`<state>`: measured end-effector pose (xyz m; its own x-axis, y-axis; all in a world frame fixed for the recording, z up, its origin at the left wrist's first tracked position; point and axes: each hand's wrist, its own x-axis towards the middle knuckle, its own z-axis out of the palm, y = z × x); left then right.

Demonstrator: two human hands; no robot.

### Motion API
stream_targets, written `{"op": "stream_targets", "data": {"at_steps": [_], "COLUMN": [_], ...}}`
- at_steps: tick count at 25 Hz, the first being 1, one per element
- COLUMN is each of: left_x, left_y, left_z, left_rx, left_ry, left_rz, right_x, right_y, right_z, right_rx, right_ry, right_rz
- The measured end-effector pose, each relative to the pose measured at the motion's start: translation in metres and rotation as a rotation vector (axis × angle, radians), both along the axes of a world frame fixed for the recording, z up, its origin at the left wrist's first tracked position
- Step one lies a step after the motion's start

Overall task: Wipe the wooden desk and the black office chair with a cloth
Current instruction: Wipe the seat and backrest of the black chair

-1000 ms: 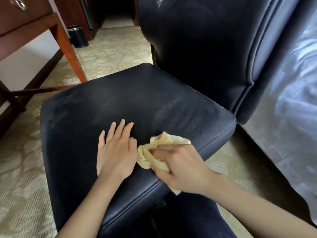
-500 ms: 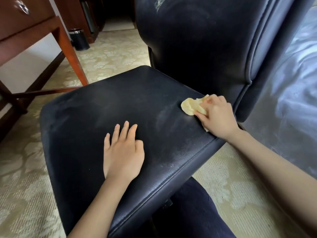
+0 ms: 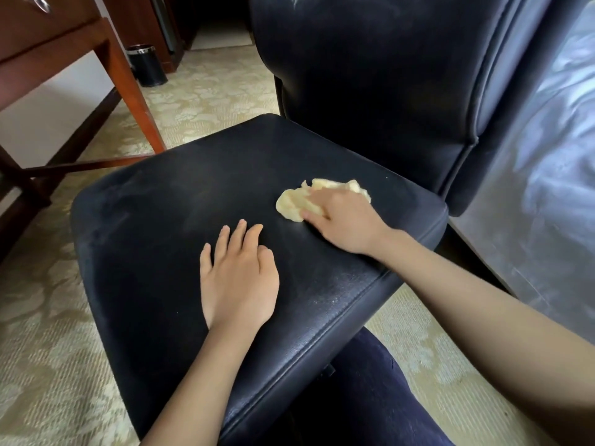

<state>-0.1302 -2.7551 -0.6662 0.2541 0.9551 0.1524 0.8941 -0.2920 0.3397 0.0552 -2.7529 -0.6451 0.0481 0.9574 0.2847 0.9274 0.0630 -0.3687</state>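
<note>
We see one black office chair [image 3: 180,226], its seat cushion filling the middle of the view and its tall backrest [image 3: 370,85] rising behind the seat's far right edge. Two hands are on the seat. Our left hand [image 3: 238,278] lies flat on the cushion near the middle of its near edge, fingers straight and held loosely together, palm down, holding nothing. Our right hand [image 3: 344,220] presses on one yellow cloth [image 3: 293,204], which sits bunched up on the seat toward its far right corner, not far from the foot of the backrest. The fingers curl over the crumpled cloth, the thumb lies along its near side, and cloth shows to the left of the hand and beyond its fingers. The two hands are near each other but apart, with bare cushion between them.

One wooden desk [image 3: 58,37] stands past the seat's far left corner, with a drawer front at the top left and one slanted leg [image 3: 135,101] coming down to the patterned carpet [image 3: 38,365]. One small black bin [image 3: 146,66] with a shiny rim stands on the carpet beyond that leg. A dark trouser leg [image 3: 380,397] shows below the seat's near edge.
</note>
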Motion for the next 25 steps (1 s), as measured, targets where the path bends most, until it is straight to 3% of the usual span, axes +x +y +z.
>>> {"op": "stream_targets", "data": {"at_steps": [7,10,13,19,25], "left_x": [-0.002,-0.004,-0.003,-0.002,-0.002], "left_y": [0.001,0.001,0.001,-0.001,0.000], "left_z": [0.002,0.000,-0.001,-0.002,-0.002], "left_rx": [0.001,0.008,0.016,0.022,0.038], "left_ry": [-0.023,-0.004,0.019,0.061,0.066], "left_rz": [0.006,0.002,-0.001,-0.009,-0.010], "right_x": [-0.034,-0.024,0.011,0.095,0.101], "right_y": [-0.089,-0.105,-0.109,-0.083,-0.010], "right_z": [-0.010,-0.021,-0.031,-0.028,-0.006], "right_rx": [0.131,0.269,0.356,0.192,-0.011], "right_ry": [0.032,0.110,0.018,0.027,-0.299], "right_rz": [0.053,-0.076,-0.292,-0.566,-0.704]}}
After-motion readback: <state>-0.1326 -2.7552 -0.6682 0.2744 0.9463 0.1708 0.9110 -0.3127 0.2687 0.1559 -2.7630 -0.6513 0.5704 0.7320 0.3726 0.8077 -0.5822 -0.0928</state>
